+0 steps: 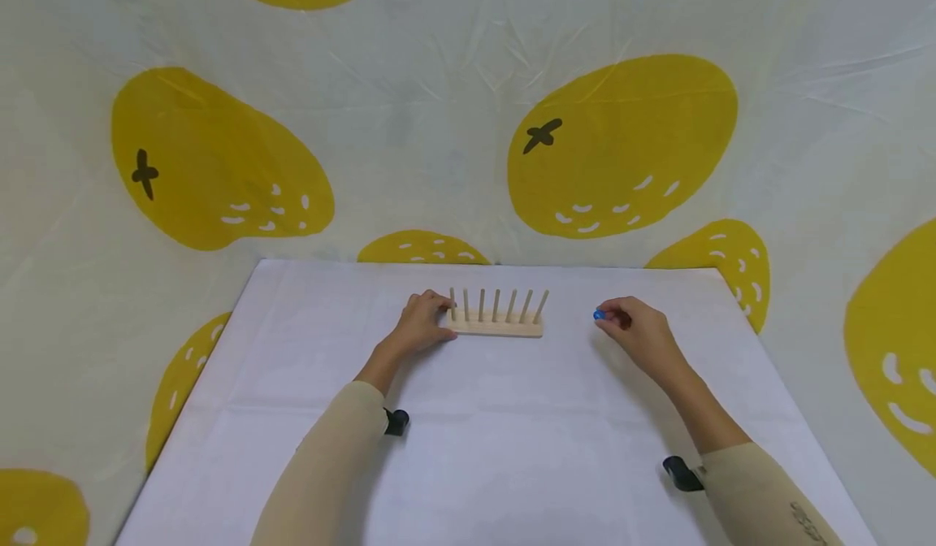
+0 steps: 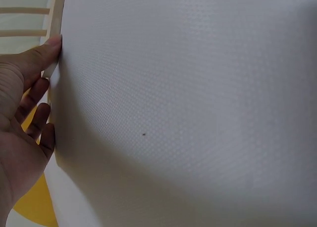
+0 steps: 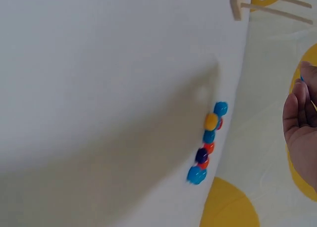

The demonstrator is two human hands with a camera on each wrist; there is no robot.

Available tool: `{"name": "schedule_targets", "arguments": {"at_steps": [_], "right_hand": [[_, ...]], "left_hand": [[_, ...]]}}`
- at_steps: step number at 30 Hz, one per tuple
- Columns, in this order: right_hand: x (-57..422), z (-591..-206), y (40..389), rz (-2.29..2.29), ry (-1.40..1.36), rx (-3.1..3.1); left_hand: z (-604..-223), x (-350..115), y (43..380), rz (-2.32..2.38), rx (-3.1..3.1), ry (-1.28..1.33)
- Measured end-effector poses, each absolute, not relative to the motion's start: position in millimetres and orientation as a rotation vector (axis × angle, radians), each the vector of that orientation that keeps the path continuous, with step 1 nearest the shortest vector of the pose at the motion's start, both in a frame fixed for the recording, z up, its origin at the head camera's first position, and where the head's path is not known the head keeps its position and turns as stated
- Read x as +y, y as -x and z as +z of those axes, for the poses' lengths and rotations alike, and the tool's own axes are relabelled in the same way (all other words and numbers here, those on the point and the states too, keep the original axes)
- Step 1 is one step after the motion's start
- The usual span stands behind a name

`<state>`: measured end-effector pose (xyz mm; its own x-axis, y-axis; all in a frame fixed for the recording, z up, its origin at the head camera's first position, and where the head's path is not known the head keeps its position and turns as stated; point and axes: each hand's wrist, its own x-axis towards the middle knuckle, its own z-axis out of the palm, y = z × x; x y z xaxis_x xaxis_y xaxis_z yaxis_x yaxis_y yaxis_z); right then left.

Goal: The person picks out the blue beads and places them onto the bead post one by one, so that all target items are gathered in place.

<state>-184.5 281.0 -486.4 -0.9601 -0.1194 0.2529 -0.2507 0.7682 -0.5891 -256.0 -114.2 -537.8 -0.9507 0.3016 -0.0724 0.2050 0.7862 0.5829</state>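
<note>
A pale wooden peg rack (image 1: 500, 330), a flat base with several upright thin pegs, stands toward the back of the white table. My left hand (image 1: 419, 323) holds its left end, thumb at the front edge and fingers behind. In the left wrist view the thumb (image 2: 53, 42) presses against the base. To the right of the rack, my right hand (image 1: 645, 336) pinches a small blue bead (image 1: 599, 314) between thumb and fingertips, raised above the table and apart from the pegs. In the right wrist view the fingers mostly hide that bead.
The right wrist view shows a cluster of glossy beads, among them a yellow bead (image 3: 211, 121), a dark purple bead (image 3: 201, 155) and a light blue bead (image 3: 196, 175), on the table near its edge. A fruit-patterned cloth (image 1: 431, 123) hangs behind the white table (image 1: 504, 448).
</note>
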Motion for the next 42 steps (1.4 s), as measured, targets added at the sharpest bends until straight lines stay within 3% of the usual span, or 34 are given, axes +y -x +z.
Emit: {"name": "schedule_targets", "arguments": {"at_steps": [42], "right_hand": [[153,-447,242,1.085,-0.632,-2.77]], "left_hand": [[-538,-115,256,0.915,2.779,-0.346]]}}
